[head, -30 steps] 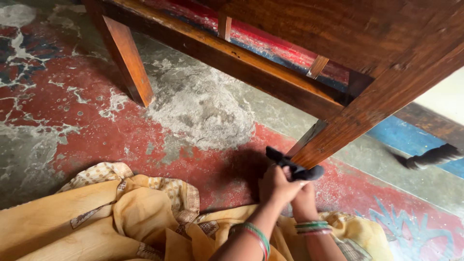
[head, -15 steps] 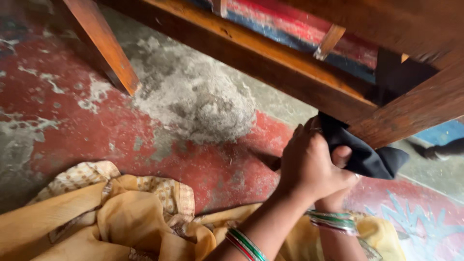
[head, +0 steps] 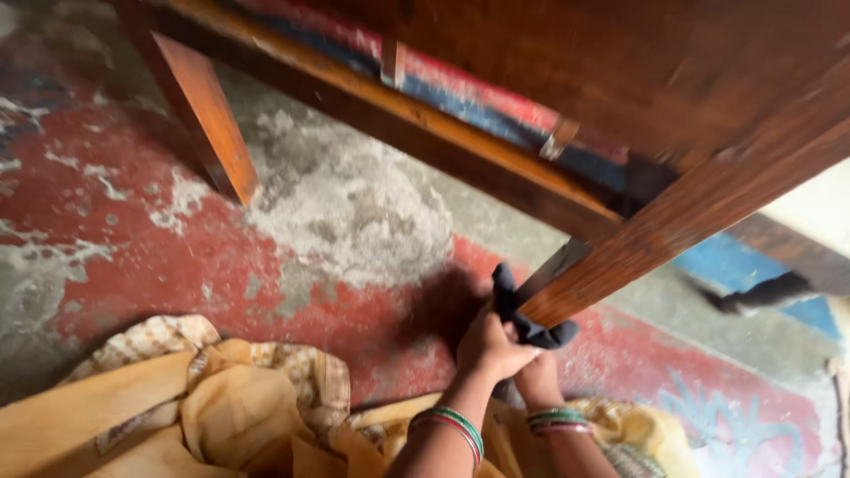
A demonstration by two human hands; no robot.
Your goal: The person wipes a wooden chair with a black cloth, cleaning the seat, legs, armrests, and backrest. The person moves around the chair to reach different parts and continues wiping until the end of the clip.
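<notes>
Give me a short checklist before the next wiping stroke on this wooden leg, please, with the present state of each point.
1. Both hands grip the dark cloth: ok; the left hand and the right hand close on it together.
2. Cloth touches the near wooden leg: ok; it wraps around the leg's lower end.
3. Bangles stay away from the wood: ok; they sit on the wrists, below the cloth.
4. Yellow garment is apart from the leg: ok; it lies on the floor near the knees.
5. Leg foot stands firmly on the painted floor: cannot tell; the cloth and hands hide it.
</notes>
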